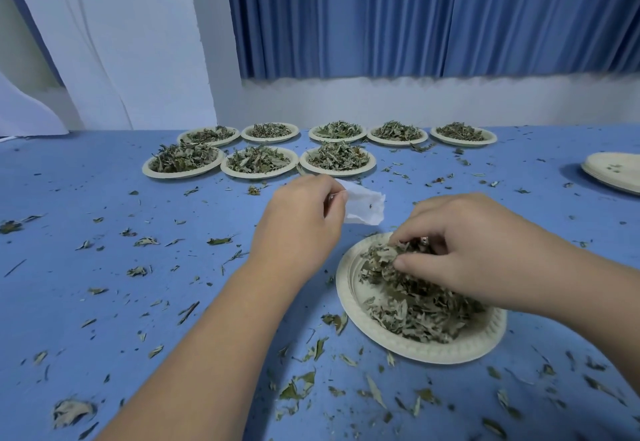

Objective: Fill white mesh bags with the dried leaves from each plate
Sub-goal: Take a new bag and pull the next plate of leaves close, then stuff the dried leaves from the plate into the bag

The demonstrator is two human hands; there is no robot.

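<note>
Head view: our left hand (301, 218) pinches white mesh bag (365, 206) at its edge, above tabletop (104, 267); our right hand (478, 250) curls round clump of dried leaves (415, 305) on near plate (349, 288). Leaves judged light, brittle: we gather loosely. Bag limp: we hold at mouth rim.

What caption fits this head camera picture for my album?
The left hand holds a white mesh bag while the right hand grabs dried leaves from a plate.

8 heaped plates (258, 174) bar the far table (86, 177); only scraps (145, 241) litter its left.
</note>
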